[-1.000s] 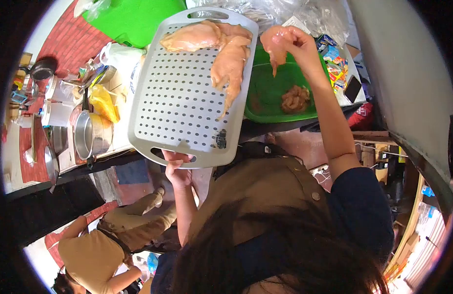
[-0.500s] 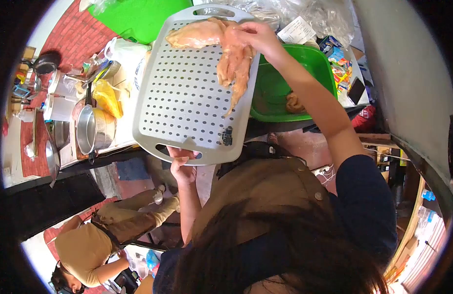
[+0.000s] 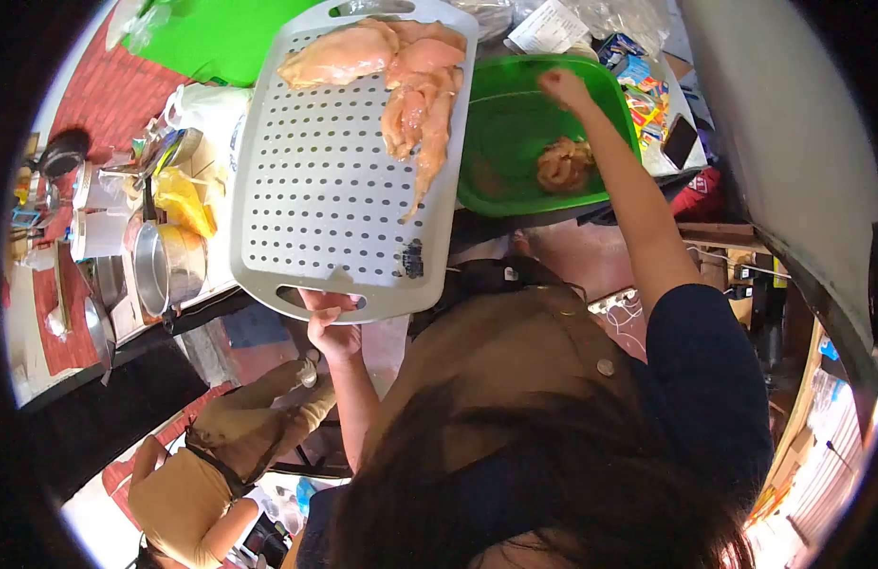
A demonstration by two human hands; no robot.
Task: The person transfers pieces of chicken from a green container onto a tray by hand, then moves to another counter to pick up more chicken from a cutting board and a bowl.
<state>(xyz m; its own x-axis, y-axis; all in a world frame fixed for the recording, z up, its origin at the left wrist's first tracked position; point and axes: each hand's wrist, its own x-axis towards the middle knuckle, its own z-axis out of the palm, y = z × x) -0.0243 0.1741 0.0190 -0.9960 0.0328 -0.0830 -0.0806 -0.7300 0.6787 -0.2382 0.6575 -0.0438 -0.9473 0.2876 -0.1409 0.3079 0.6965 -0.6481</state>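
Observation:
My left hand (image 3: 332,324) grips the near handle of a grey tray (image 3: 306,204) dotted with dark spots, its fingers wrapped through the handle slot. Raw chicken pieces (image 3: 425,95) lie across the tray's far end and down its right side, one thin strip trailing toward me. My right hand (image 3: 564,87) is over a green basin (image 3: 496,201), apart from the tray, with its fingers curled in and nothing visible in them. Some raw chicken strips (image 3: 564,165) lie at the basin's near right side, below that hand.
Left of the tray stand a metal pot (image 3: 152,270), a yellow bag (image 3: 184,201) and a white plastic bag (image 3: 209,106). A green board (image 3: 235,38) lies behind. Right of the basin are colourful packets (image 3: 645,109) and a phone (image 3: 680,142). Another person (image 3: 183,503) is at lower left.
My right hand has let go of the chicken on the tray and moved right, over the green basin. The tray and the whole view have shifted a little to the left.

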